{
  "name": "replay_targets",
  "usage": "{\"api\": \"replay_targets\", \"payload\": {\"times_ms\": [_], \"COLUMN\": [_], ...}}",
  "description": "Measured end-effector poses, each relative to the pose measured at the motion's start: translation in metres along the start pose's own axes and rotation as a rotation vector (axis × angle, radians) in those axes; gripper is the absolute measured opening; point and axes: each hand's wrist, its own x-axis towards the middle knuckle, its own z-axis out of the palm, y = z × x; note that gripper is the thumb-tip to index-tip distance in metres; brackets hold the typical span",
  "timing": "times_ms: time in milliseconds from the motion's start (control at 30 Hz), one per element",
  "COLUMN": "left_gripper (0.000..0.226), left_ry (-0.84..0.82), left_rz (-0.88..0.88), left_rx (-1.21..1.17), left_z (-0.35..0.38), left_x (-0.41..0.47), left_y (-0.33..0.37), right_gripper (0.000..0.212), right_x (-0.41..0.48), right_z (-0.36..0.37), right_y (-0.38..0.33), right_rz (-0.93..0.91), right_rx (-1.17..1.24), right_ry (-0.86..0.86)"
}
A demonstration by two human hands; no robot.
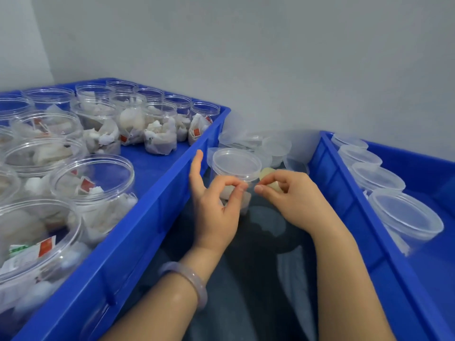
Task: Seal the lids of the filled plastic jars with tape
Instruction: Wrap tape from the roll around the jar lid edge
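1. The round clear plastic jar with a translucent lid (236, 164) is found at 12 o'clock, just beyond the hands, in the gap between two crates. What it stands on is hidden.
2. It is judged light, thin-walled and slippery, and likely to flex or tip if squeezed. A hold low on the wall, clear of the lid seam, is advised.
3. The small roll of pale yellowish tape (273, 186) is gripped in the curled fingers of the right hand (291, 195), at 3 o'clock of the jar's near rim.
4. On the left hand (216, 207), thumb and forefinger are pinched tip to tip. They are judged to be on the free end of the tape, though the strip cannot be made out. The other fingers are spread apart.
5. The long blue plastic crate (157, 217) at 9 o'clock is packed with open filled jars (93, 178). The second blue crate (349, 193) at 3 o'clock holds a row of lidded jars (403, 217).
6. A dark surface (258, 242) lies at 6 o'clock, loose clear lids (275, 146) are heaped at 1 o'clock, and a plain grey wall (246, 57) closes the room behind.
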Motion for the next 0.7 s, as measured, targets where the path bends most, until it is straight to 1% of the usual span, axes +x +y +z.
{"api": "replay_targets", "payload": {"times_ms": [100, 167, 267, 400, 467, 567, 700], "left_gripper": [0.007, 0.007, 0.009, 0.011, 0.014, 0.009, 0.011], "left_ry": [-0.018, -0.014, -0.009, -0.014, -0.010, -0.004, 0.004], "left_rz": [-0.008, -0.018, 0.004, -0.006, -0.015, -0.010, -0.014], "left_rx": [0.014, 0.035, 0.053, 0.055, 0.050, 0.042, 0.054], "left_z": [0.001, 0.002, 0.002, 0.002, 0.001, 0.001, 0.001], "left_x": [-0.002, -0.003, -0.002, -0.001, 0.000, 0.001, 0.001], "left_y": [-0.001, -0.001, -0.002, -0.002, -0.002, -0.001, -0.002], "right_gripper": [0.008, 0.007, 0.013, 0.007, 0.010, 0.014, 0.016], "right_x": [0.002, 0.004, 0.005, 0.006, 0.006, 0.008, 0.007], "right_z": [0.007, 0.009, 0.011, 0.011, 0.012, 0.013, 0.013], "right_y": [0.000, 0.000, 0.000, 0.001, 0.001, 0.001, 0.000], "right_rz": [0.001, 0.003, 0.009, 0.003, 0.005, 0.003, 0.000], "right_rx": [0.016, 0.024, 0.019, 0.021, 0.020, 0.014, 0.018], "right_ry": [0.062, 0.075, 0.087, 0.105, 0.106, 0.100, 0.111]}}
